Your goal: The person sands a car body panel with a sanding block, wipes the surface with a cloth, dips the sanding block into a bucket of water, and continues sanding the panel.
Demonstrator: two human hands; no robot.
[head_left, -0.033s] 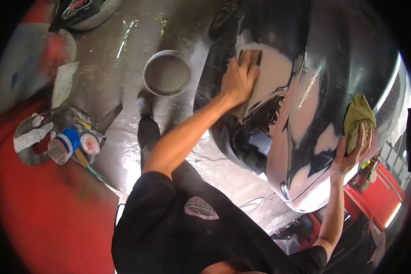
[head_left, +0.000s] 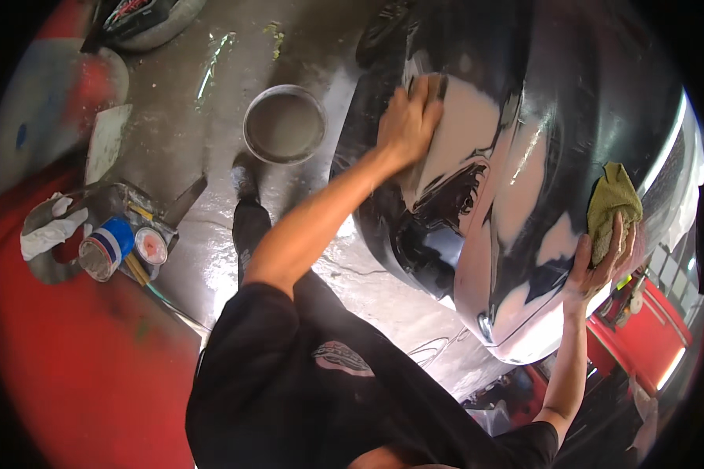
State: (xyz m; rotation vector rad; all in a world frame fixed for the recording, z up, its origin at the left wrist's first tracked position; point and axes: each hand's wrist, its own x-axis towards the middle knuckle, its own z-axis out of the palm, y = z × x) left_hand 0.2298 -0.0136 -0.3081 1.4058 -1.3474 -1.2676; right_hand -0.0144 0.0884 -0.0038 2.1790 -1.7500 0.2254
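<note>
My left hand (head_left: 409, 129) is closed round a dark sanding block (head_left: 443, 86), of which only the edge shows past my fingers. The block is pressed on a smooth beige filler patch (head_left: 471, 113) on the black car body (head_left: 571, 86). More pale sanded areas (head_left: 522, 187) lie to the right of it, across a seam. Further right, my right hand (head_left: 602, 262) lies on the car with a green cloth (head_left: 616, 195) under its fingers and thumb. Part of the cloth is hidden by the hand.
A round bucket of greyish water (head_left: 285, 125) stands on the wet concrete floor (head_left: 188, 86). At the left, a blue can (head_left: 111, 246), an open tin (head_left: 151, 245) and crumpled white paper (head_left: 53, 233) sit by a red panel (head_left: 94, 352). A red cabinet (head_left: 649, 332) is at the right.
My left hand has slid a little way up the filler patch with the sanding block. My right hand and the cloth have stayed in place on the car.
</note>
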